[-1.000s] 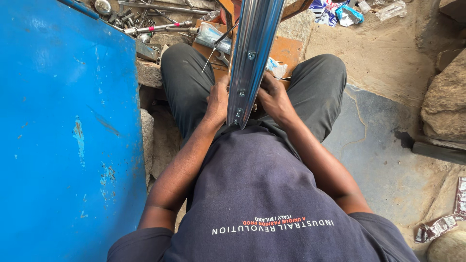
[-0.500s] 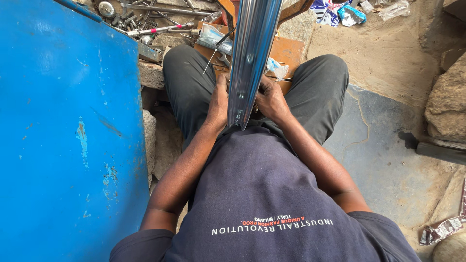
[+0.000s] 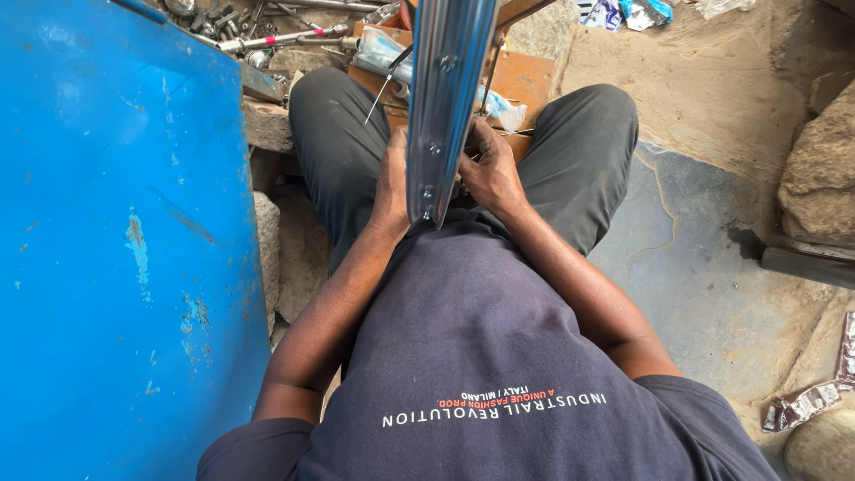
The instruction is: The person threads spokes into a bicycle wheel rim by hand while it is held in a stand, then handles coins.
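Observation:
I sit on the ground with a shiny metal wheel rim (image 3: 445,98) standing on edge between my knees, its curved face with small spoke holes turned toward me. My left hand (image 3: 392,183) presses against the rim's left side near its lower end. My right hand (image 3: 490,169) grips the rim's right side at about the same height, fingers curled behind it. What the fingers do behind the rim is hidden.
A large blue metal panel (image 3: 116,240) fills the left side. Metal rods and tools (image 3: 267,36) lie beyond my left knee, next to an orange board (image 3: 525,76) with plastic bags. Stones (image 3: 819,169) and wrappers (image 3: 806,405) sit on the right.
The view has shifted slightly, so the rim and both hands sit a little higher in the picture. Both hands keep their hold on the rim.

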